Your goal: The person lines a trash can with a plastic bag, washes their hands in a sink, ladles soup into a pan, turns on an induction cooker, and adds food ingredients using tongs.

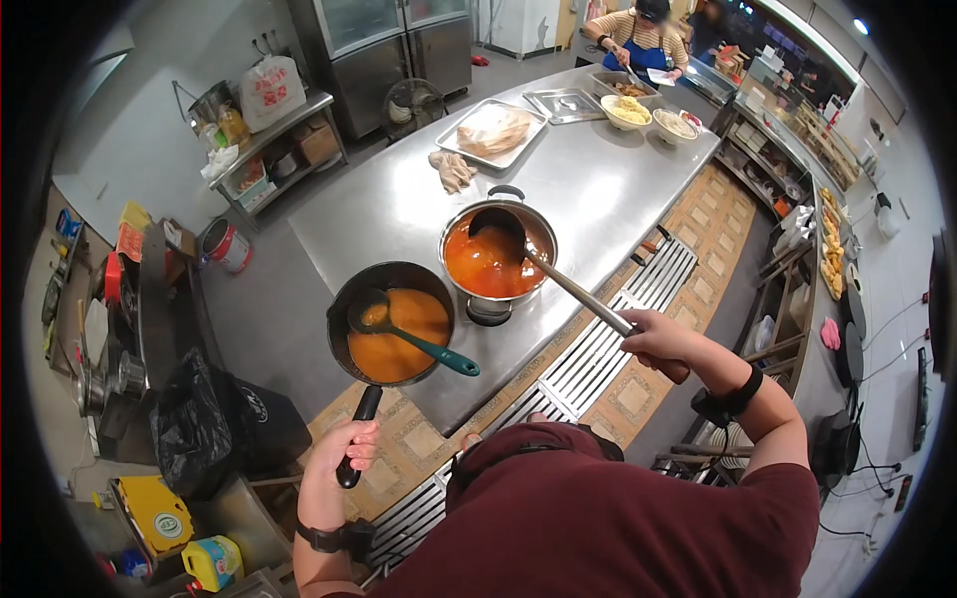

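Note:
My left hand (349, 446) is closed round the black handle of a dark wok-like pan (342, 341). Orange-brown sauce (404, 327) fills much of that pan, and a slotted spoon with a green handle (439, 351) rests in it. With my right hand (660, 341) I grip the long handle of a ladle (578, 292). Its dark bowl is over the steel pot (550, 221) and partly hides the red-orange, oily liquid (478, 261) inside; whether the bowl dips in, I cannot tell. The pot stands on the steel table, with the pan beside it, nearer me on the left.
On the steel table (618, 184) are a crumpled cloth (454, 171), a tray with a wrapped flat item (495, 132), a metal lid (565, 106) and food bowls (626, 112). A person in a blue apron (646, 58) works at the far end. A black bin (264, 419) stands left.

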Demonstrator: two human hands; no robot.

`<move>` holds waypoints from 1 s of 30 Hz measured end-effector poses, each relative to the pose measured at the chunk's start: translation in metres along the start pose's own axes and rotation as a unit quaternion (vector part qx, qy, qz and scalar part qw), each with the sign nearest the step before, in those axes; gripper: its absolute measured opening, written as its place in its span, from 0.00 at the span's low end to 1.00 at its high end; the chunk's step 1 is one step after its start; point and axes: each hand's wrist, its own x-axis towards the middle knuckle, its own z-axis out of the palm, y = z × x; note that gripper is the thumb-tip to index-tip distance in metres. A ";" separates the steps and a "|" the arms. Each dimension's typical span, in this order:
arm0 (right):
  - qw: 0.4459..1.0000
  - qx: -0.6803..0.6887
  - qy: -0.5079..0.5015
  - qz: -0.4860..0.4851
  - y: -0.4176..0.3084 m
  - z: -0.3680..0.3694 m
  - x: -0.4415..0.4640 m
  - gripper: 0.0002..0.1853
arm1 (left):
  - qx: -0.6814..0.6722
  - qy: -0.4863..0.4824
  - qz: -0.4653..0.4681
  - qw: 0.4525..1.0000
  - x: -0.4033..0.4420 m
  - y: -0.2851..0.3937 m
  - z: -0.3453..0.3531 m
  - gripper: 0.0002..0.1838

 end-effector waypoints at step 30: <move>0.936 0.349 -0.027 0.020 -0.102 -0.016 -0.115 0.26 | -0.062 -0.137 -0.120 0.981 0.079 0.062 0.035 0.07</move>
